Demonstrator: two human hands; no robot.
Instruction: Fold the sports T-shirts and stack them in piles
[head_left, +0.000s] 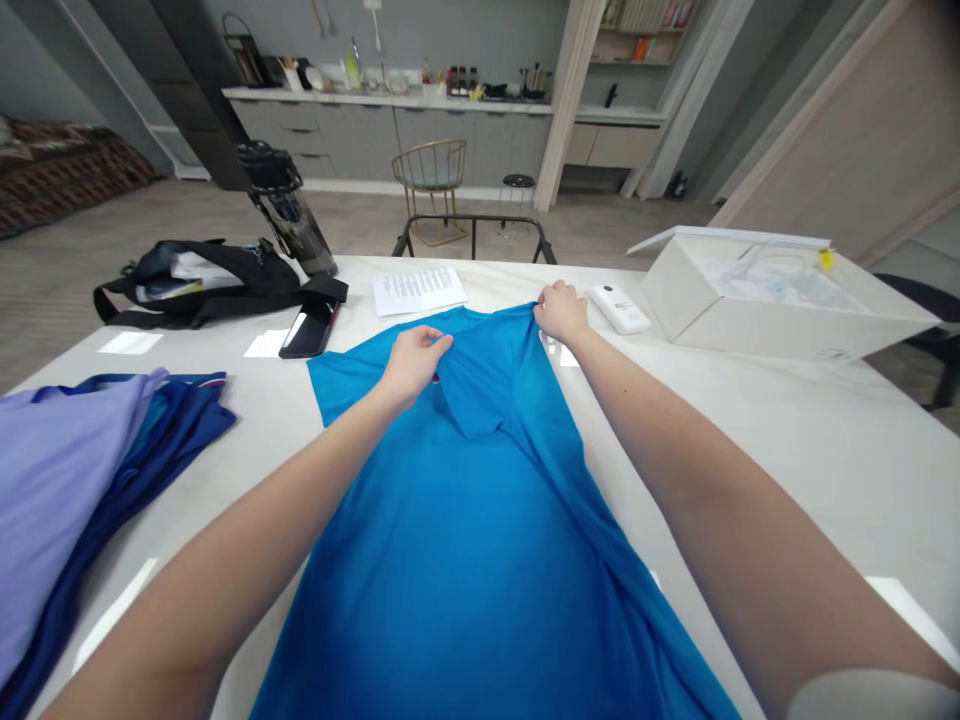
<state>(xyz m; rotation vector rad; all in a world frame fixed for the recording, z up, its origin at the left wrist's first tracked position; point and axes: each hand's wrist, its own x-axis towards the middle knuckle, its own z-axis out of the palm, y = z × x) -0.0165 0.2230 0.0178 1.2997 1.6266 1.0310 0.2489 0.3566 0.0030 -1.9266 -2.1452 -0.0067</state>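
A blue shirt (pixel 465 540) is spread over the white table (pixel 795 430), its short sleeve at the left and its body running down to the bottom of the view. My left hand (pixel 415 362) pinches the blue cloth near the upper middle, and a fold hangs beside it. At the shirt's upper right corner, my right hand (pixel 561 310) is closed on the edge of the cloth. Creases run down the shirt's right side.
Folded purple and navy clothes (pixel 67 450) lie at the left. Behind them are a black bag (pixel 202 280), a phone (pixel 309 328) and a clear bottle (pixel 292 215). Further right are a printed paper (pixel 418 290), a white device (pixel 619 308) and an open white box (pixel 780 300).
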